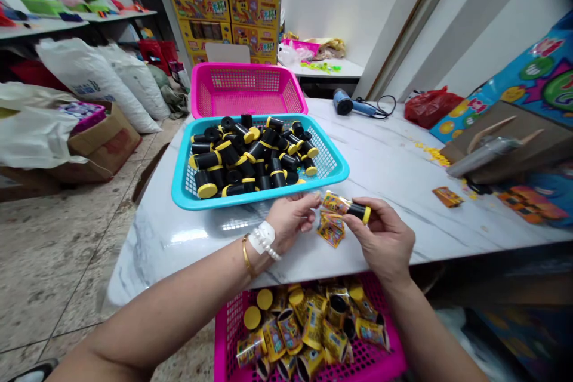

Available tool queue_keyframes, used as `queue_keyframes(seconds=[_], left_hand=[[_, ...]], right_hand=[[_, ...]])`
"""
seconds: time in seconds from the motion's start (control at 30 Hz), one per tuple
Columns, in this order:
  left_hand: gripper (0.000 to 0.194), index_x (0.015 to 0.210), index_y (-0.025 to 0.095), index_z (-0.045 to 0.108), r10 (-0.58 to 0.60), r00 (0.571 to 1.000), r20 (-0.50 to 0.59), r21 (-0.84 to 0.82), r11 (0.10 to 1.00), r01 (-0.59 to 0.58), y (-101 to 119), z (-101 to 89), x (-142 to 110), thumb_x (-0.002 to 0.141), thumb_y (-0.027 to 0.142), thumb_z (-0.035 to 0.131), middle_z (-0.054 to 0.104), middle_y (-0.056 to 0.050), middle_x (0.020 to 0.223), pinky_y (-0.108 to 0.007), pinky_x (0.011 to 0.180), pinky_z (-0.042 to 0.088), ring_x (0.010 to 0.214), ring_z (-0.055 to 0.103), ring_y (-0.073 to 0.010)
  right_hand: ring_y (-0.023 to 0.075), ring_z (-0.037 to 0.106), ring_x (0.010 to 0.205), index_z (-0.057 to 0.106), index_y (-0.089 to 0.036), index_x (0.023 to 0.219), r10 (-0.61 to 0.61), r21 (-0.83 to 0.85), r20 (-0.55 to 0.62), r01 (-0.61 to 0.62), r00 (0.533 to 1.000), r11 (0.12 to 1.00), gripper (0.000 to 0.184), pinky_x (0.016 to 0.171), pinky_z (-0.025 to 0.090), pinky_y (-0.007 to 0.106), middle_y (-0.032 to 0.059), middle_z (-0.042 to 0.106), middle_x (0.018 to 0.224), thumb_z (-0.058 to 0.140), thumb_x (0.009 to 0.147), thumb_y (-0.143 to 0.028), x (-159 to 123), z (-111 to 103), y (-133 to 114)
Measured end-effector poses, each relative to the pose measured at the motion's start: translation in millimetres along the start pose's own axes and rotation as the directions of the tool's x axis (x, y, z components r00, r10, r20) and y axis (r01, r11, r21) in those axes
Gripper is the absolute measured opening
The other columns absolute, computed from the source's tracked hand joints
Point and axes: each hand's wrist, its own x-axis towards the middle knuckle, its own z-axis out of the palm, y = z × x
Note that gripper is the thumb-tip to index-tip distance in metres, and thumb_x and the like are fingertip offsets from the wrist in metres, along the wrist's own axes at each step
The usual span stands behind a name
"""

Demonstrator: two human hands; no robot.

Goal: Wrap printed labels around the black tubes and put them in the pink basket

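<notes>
My right hand (384, 240) grips a small black canister with a yellow lid (359, 212), tilted on its side above the table. A printed clear-and-orange plastic sleeve (336, 203) sits around or against the canister's left end; how far it reaches over it is hard to tell. The fingertips of my left hand (293, 218) pinch the sleeve's far end. Just below, a few flat printed sleeves (330, 230) lie on the marble-patterned table (264, 250). Behind my hands stands a blue basket (264, 196) heaped with black, yellow-lidded canisters (268, 158).
Below the table edge, a pink basket (224, 346) holds several sleeved canisters (312, 328). An empty-looking pink basket (249, 104) stands at the back. A blue heat gun (353, 104), a red bag (430, 108) and a cut-open carton (487, 131) lie to the right.
</notes>
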Motion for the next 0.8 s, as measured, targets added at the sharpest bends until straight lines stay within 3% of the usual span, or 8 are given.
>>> queue_keyframes(seconds=[0.07,0.17,0.23,0.37,0.5,0.7,0.8], left_hand=[[0.040,0.083,0.010,0.069,-0.021,0.999,0.024,0.055,0.998,0.020,-2,-2.1,1,0.064,0.037,0.091,0.064,-0.002,0.079,-0.016,0.040,0.033,0.053,0.052,-0.0045],[0.050,0.095,0.012,0.071,-0.115,0.971,0.211,0.143,0.986,0.085,-3,-6.5,4,0.064,0.045,0.091,0.068,-0.005,0.087,-0.020,0.048,0.046,0.064,0.062,-0.0099],[0.048,0.093,0.012,0.071,-0.135,0.952,0.275,0.163,0.982,0.093,-3,-9.9,7,0.064,0.044,0.092,0.068,-0.004,0.082,-0.021,0.051,0.047,0.067,0.063,-0.0107],[0.045,0.080,0.010,0.069,-0.128,0.957,0.260,0.189,0.979,0.080,-4,-13.2,11,0.058,0.039,0.095,0.068,-0.003,0.074,-0.020,0.051,0.046,0.063,0.062,-0.0101],[0.049,0.083,0.010,0.069,-0.157,0.953,0.261,0.253,0.963,0.090,-7,-9.0,8,0.055,0.039,0.096,0.071,-0.005,0.070,-0.023,0.055,0.050,0.057,0.064,-0.0110],[0.052,0.088,0.011,0.069,-0.259,0.893,0.367,0.250,0.953,0.174,-5,-9.8,7,0.059,0.048,0.093,0.073,-0.005,0.075,-0.023,0.055,0.053,0.058,0.067,-0.0120],[0.054,0.092,0.013,0.068,-0.347,0.857,0.381,0.306,0.922,0.237,0,-14.3,10,0.068,0.057,0.085,0.073,-0.007,0.078,-0.022,0.048,0.051,0.055,0.066,-0.0127]], right_hand=[[0.0186,0.068,0.081,0.073,-0.022,0.103,-0.025,-0.006,0.027,0.025,0.999,1.000,0.027,0.074,0.057,0.032,0.0045,0.071,0.095,0.082,0.078,-0.030,0,-1,0],[0.0203,0.067,0.089,0.075,-0.025,0.108,-0.060,-0.009,0.128,0.061,0.990,0.998,0.029,0.075,0.057,0.032,0.0057,0.070,0.101,0.081,0.080,-0.029,0,-2,-3],[0.0207,0.066,0.095,0.074,-0.027,0.117,-0.058,-0.001,0.206,0.060,0.977,0.998,0.033,0.076,0.058,0.032,0.0066,0.066,0.108,0.078,0.083,-0.028,0,-4,-6],[0.0180,0.066,0.097,0.069,-0.032,0.129,-0.025,0.013,0.284,0.023,0.959,1.000,0.040,0.080,0.060,0.031,0.0057,0.061,0.110,0.070,0.089,-0.025,-4,-10,-7],[0.0183,0.070,0.094,0.056,-0.035,0.143,-0.035,-0.002,0.242,0.037,0.970,0.999,0.062,0.090,0.059,0.038,0.0039,0.070,0.112,0.075,0.086,-0.021,-10,-11,-5],[0.0164,0.069,0.082,0.075,-0.031,0.111,-0.142,-0.055,0.231,0.159,0.962,0.986,0.035,0.077,0.059,0.032,0.0008,0.075,0.098,0.083,0.079,-0.019,-9,-10,-9],[0.0166,0.069,0.086,0.075,-0.029,0.108,-0.151,-0.044,0.191,0.162,0.970,0.986,0.031,0.071,0.059,0.029,0.0017,0.075,0.099,0.081,0.080,-0.017,-4,-13,-7]])
